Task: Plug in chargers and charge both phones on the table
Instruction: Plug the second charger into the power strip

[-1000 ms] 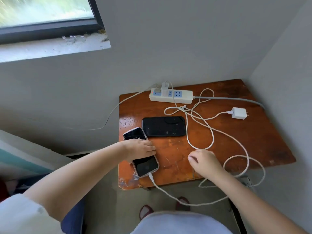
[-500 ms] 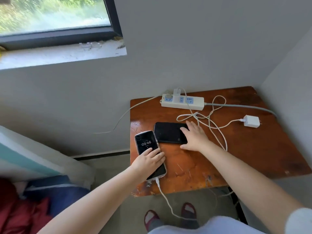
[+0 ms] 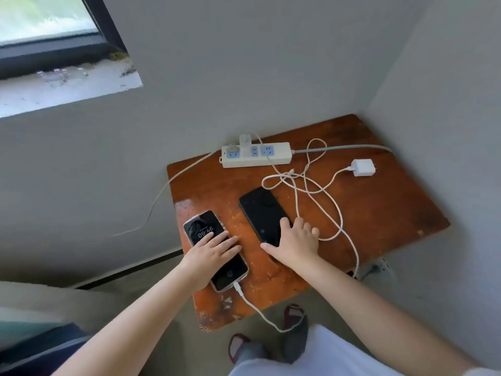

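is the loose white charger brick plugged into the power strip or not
Not plugged in. The white charger brick lies on the wooden table, apart from the power strip, prongs bare and pointing away from it.

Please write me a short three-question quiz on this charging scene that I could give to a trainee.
1. True or false: the loose white charger is plugged into the power strip.
2. Which phone has a cable in its port? A) the lit phone under the left hand; B) the dark phone under the right hand; C) both.
3. Fill in: the lit phone's screen shows a ____.

Key
1. False: it lies on the table, right of the strip, prongs free.
2. A: a white cable enters its near end; no cable is seen in the dark phone.
3. Clock.
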The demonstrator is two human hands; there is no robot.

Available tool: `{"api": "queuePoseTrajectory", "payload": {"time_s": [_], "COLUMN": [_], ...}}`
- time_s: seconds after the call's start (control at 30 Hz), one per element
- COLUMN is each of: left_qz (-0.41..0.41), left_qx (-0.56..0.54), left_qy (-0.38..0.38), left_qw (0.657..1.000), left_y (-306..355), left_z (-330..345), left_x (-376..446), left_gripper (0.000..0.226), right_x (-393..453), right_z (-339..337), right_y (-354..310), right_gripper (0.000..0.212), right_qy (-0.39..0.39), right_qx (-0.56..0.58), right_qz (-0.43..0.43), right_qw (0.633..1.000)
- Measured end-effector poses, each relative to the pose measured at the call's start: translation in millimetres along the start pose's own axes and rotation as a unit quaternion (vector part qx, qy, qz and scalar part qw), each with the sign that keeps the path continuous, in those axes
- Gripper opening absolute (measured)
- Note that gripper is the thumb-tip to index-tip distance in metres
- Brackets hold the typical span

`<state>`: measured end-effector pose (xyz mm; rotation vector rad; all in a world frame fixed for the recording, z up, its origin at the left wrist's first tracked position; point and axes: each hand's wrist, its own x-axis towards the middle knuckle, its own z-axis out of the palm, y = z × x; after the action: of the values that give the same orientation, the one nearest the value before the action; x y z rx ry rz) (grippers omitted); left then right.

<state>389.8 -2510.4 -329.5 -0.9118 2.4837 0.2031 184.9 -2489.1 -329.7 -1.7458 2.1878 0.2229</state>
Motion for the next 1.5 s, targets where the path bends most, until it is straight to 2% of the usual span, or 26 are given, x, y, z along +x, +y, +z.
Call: {"api": "queuePoseTrajectory", "payload": {"time_s": [0.1, 0.2, 0.23, 0.33, 0.37, 0.43, 0.53, 0.63, 0.77, 0.87, 0.9, 0.97, 1.0, 1.07, 1.17, 1.37, 1.5], "left_qz": [0.037, 0.057, 0.059, 0.043, 0.022, -0.001, -0.042, -0.121, -0.177, -0.208, -0.22, -0.252, -0.268, -0.293, -0.324, -0.367, -0.363], "left_qx": [0.008, -0.048, -0.062, -0.07, -0.101, -0.137, -0.168, -0.18, -0.118, -0.101, -0.108, -0.127, -0.129, -0.119, -0.13, -0.218, -0.226], "left_qy": [-0.02, 0.018, 0.053, 0.238, 0.277, 0.321, 0.384, 0.408, 0.45, 0.426, 0.388, 0.245, 0.187, 0.127, 0.114, 0.161, 0.179], "left_qw": [0.999, 0.997, 0.995, 0.968, 0.955, 0.937, 0.907, 0.887, 0.867, 0.875, 0.889, 0.928, 0.936, 0.94, 0.93, 0.89, 0.886], "left_y": [-5, 1, 4, 14, 20, 33, 45, 54, 57, 53, 52, 54, 55, 60, 74, 94, 93], "left_z": [-13, -36, -41, -60, -69, -90, -118, -127, -121, -120, -119, -118, -113, -101, -84, -56, -54], "left_x": [10, 31, 32, 44, 56, 85, 126, 153, 162, 161, 161, 160, 159, 155, 148, 140, 139], "left_gripper": [0.075, 0.059, 0.055, 0.05, 0.048, 0.047, 0.044, 0.037, 0.014, 0.018, 0.02, 0.035, 0.04, 0.046, 0.052, 0.051, 0.052], "right_x": [3, 31, 37, 68, 85, 120, 156, 168, 173, 168, 166, 162, 159, 155, 151, 144, 142], "right_z": [-13, -40, -48, -66, -73, -86, -100, -105, -112, -116, -115, -111, -107, -97, -80, -72, -79], "right_y": [23, 73, 87, 129, 146, 170, 189, 197, 198, 183, 173, 152, 143, 131, 129, 134, 126], "right_gripper": [0.054, 0.033, 0.03, 0.035, 0.04, 0.047, 0.053, 0.047, 0.041, 0.042, 0.042, 0.042, 0.042, 0.042, 0.042, 0.042, 0.04], "right_qy": [-0.002, 0.062, 0.082, 0.115, 0.103, 0.03, -0.072, -0.055, -0.041, 0.036, 0.062, 0.068, 0.052, 0.01, -0.024, -0.008, -0.003], "right_qx": [0.062, 0.091, 0.084, 0.023, -0.01, -0.079, -0.151, -0.174, -0.147, -0.044, -0.028, -0.021, -0.03, -0.06, -0.083, -0.129, -0.181], "right_qz": [-0.049, -0.091, -0.082, -0.052, -0.059, -0.105, -0.187, -0.251, -0.317, -0.387, -0.413, -0.446, -0.456, -0.463, -0.459, -0.39, -0.389], "right_qw": [0.997, 0.99, 0.99, 0.992, 0.993, 0.991, 0.968, 0.951, 0.936, 0.92, 0.908, 0.892, 0.888, 0.884, 0.884, 0.912, 0.903]}}
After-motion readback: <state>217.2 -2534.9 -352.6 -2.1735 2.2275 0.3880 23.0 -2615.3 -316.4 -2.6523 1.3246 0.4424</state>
